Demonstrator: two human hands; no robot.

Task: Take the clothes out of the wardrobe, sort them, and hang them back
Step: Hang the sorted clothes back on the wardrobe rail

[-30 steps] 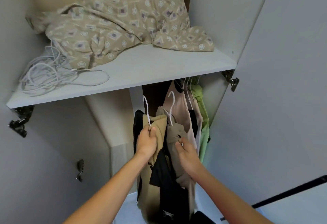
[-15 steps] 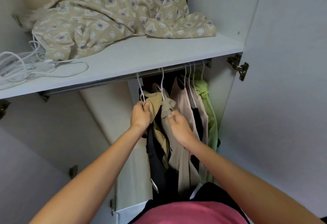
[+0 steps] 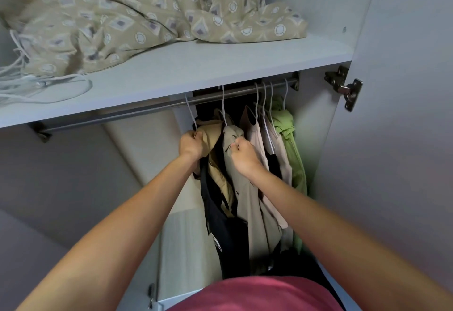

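Clothes (image 3: 247, 163) hang on the rail (image 3: 152, 110) at twelve o'clock, left hand (image 3: 191, 145) gripping the tan garment, right hand (image 3: 242, 153) the grey one; rehanging likely needs hooks seated.

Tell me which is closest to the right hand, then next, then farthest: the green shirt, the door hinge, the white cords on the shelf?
1. Green shirt, just right of the right hand.
2. Door hinge, upper right.
3. White cords, far left on the shelf.

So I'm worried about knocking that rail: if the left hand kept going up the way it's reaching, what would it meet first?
Probably the rail, just under the shelf; depth is unclear.
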